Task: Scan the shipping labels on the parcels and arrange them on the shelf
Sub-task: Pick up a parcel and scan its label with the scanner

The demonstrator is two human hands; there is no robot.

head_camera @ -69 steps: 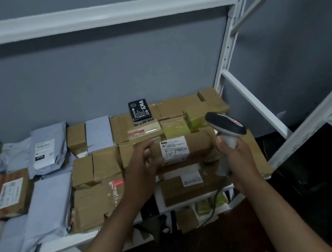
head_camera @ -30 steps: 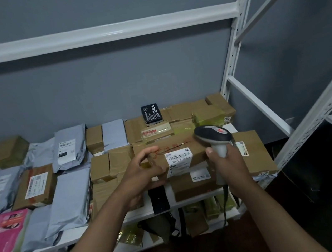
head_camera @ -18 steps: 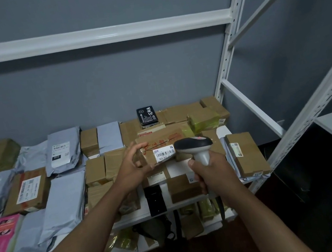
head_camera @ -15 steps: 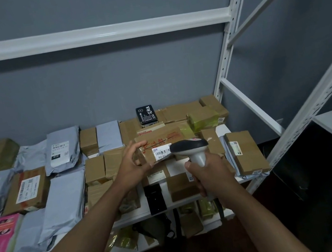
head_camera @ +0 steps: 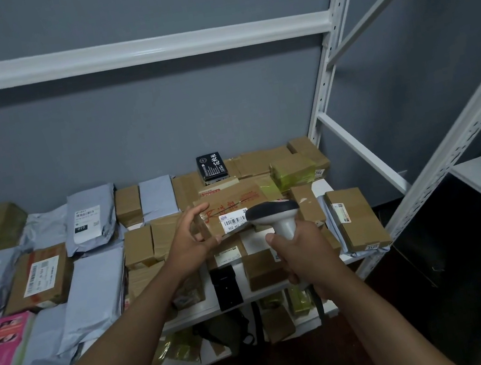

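Note:
My left hand (head_camera: 190,244) grips the left end of a brown cardboard parcel (head_camera: 230,204) with red writing, tilted so its white barcode label (head_camera: 233,219) faces me. In my right hand (head_camera: 299,247) I hold a handheld barcode scanner (head_camera: 272,211) by its white handle. The scanner's dark head points left and covers the right edge of the label. The parcel hovers above the white shelf (head_camera: 209,307), over other stacked boxes.
Many brown boxes and grey mailer bags cover the shelf, with a pink packet (head_camera: 0,345) at front left and a black box (head_camera: 211,168) at the back. A flat brown parcel (head_camera: 356,218) overhangs the shelf's right end. White uprights (head_camera: 327,59) stand to the right.
The first parcel was set down and another one with red writing picked up. The scanner swung left until its head is over the label's right edge.

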